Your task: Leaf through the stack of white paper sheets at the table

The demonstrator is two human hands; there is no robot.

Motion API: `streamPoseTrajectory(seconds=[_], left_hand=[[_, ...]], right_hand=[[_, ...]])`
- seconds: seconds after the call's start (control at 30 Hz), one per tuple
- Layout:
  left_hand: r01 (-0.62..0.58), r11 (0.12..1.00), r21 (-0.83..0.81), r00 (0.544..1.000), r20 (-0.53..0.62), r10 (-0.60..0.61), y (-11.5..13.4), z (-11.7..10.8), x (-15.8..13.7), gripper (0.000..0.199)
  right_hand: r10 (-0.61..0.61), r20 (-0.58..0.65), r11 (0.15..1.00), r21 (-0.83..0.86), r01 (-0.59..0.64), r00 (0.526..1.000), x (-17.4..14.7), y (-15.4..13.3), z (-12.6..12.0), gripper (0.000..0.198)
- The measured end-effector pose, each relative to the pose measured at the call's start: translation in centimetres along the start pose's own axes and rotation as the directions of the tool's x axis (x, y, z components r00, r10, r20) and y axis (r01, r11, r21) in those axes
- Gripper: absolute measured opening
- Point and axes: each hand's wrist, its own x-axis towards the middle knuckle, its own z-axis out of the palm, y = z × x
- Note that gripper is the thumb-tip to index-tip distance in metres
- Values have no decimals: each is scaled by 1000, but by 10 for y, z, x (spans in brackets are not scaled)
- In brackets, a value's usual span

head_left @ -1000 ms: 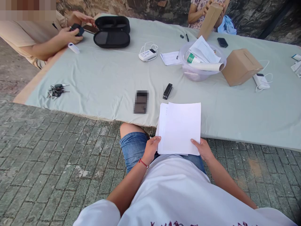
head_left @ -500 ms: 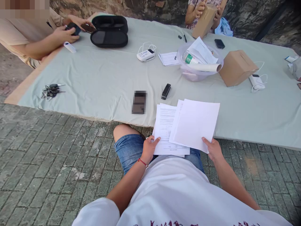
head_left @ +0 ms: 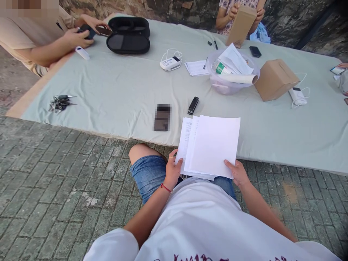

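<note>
My left hand (head_left: 173, 168) grips the left edge of some printed sheets (head_left: 185, 135), thumb on top. At the right edge of blank-faced sheets of paper (head_left: 214, 145), my right hand (head_left: 237, 172) pinches them with its thumb above. The blank sheets overlap most of the printed ones, over my lap and the table's near edge. Just beyond the papers lies a black stapler (head_left: 193, 105). Left of it is a dark, blurred-out flat object (head_left: 162, 117). The fingers under the papers are hidden.
On the cloth-covered table (head_left: 122, 94) are keys (head_left: 62, 103), a black case (head_left: 128, 35), a white corded device (head_left: 170, 63), a plastic basin (head_left: 231, 87) with papers, and a cardboard box (head_left: 276, 79). Across it, one person holds a dark object (head_left: 87, 32); another holds a carton (head_left: 241, 25).
My right hand has moved left with the blank sheets, which now cover more of the printed ones. The person at the back has tilted the carton more upright.
</note>
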Motion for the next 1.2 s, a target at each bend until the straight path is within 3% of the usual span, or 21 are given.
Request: streamPoseTrajectory(seconds=[0.07, 0.2, 0.33, 0.5, 0.67, 0.77, 0.87, 0.97, 1.0, 1.13, 1.2], left_hand=[[30, 1000, 4, 999, 14, -30, 1, -1, 0, 41], [150, 985, -80, 985, 92, -143, 1, -1, -1, 48], [159, 987, 27, 986, 55, -160, -2, 0, -1, 42], [171, 985, 36, 985, 14, -172, -1, 3, -2, 40], [154, 986, 56, 988, -31, -153, 2, 3, 0, 36], [87, 994, 62, 994, -70, -83, 2, 2, 2, 37], [9, 1000, 28, 997, -73, -7, 2, 2, 2, 54], [7, 999, 52, 999, -48, -4, 3, 3, 0, 40], [21, 997, 69, 999, -41, -18, 3, 3, -1, 36], [160, 986, 49, 987, 3, -160, 6, 3, -3, 55], [194, 981, 20, 980, 46, -194, 6, 2, -3, 54]], right_hand=[[8, 37, 1000, 8, -8, 999, 0, 2, 6, 45], [2, 86, 1000, 3, -2, 996, 1, 5, 11, 46], [-28, 122, 993, -106, 41, 992, 3, 7, 12, 47], [-77, -25, 978, -198, 71, 997, 8, 8, 3, 47], [-105, -227, 992, -96, 85, 968, 13, 2, -23, 45], [-114, -287, 993, 6, 121, 951, 15, -5, -34, 50], [-96, -243, 992, 51, 111, 965, 13, -11, -33, 52], [-56, -139, 997, 44, 63, 989, 8, -10, -19, 48], [-45, -98, 998, 32, 48, 994, 7, -8, -13, 46], [-34, 52, 999, -33, 36, 998, 2, 2, 13, 45], [-43, 107, 996, -71, 51, 993, 0, 7, 22, 46]])
